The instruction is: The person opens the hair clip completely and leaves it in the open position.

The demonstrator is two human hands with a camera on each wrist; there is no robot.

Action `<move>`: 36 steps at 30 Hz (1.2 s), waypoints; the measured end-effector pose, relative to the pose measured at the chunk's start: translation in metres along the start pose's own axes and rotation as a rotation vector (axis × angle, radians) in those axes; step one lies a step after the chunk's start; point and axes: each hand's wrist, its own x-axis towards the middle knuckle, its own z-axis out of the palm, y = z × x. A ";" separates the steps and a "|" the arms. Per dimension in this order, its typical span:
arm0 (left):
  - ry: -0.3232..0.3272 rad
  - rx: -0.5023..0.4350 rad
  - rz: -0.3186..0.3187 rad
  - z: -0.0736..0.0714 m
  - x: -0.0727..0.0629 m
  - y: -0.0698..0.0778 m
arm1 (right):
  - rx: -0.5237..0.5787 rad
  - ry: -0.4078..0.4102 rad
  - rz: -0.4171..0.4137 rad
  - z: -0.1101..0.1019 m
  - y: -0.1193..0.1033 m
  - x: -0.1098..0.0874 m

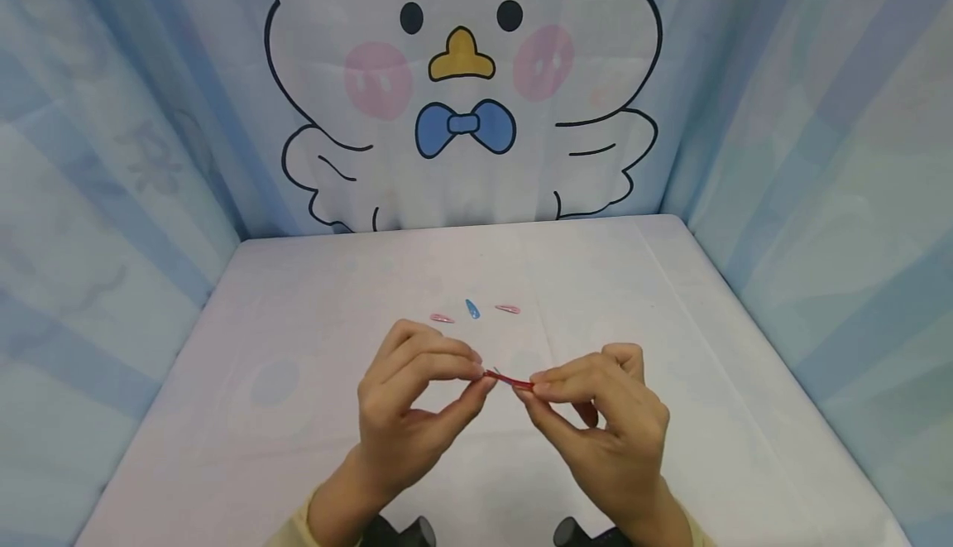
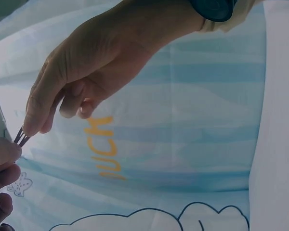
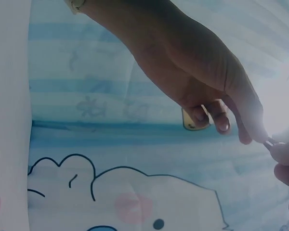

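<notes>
A blue-striped curtain [image 1: 137,191] stands around the white-covered table [image 1: 313,456] and bears a cartoon bird [image 1: 313,26] at twelve o'clock. In the left wrist view, orange letters [image 2: 102,146] on the curtain run sideways and read UCK, with another stroke at their six o'clock end. The bird wears a blue bow tie [image 1: 495,126].

The left hand [image 1: 390,419] comes in from seven o'clock, thumb and fingertips pinching one end of a red hair clip [image 1: 512,380]; the right hand [image 1: 621,423], from five o'clock, pinches the other end. The red hair clip is between the hands, above the table, its long axis running from between nine and ten o'clock to between three and four; which end is its tip I cannot tell.

On the table, the blue hair clip [image 1: 472,309] lies at eleven o'clock from the red one, pointing along eleven to five. One pink hair clip [image 1: 442,318] lies at ten o'clock, another pink hair clip [image 1: 508,309] at twelve, both nearly along nine to three
</notes>
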 end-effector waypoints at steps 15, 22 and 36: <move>-0.013 0.013 0.021 0.003 0.000 -0.002 | -0.053 0.042 -0.018 0.003 0.003 0.004; -0.015 0.031 0.010 0.004 -0.002 -0.005 | -0.160 -0.062 0.068 -0.002 0.005 0.003; -0.013 0.054 -0.055 -0.002 -0.010 -0.020 | -0.386 -0.246 0.319 -0.005 0.055 -0.019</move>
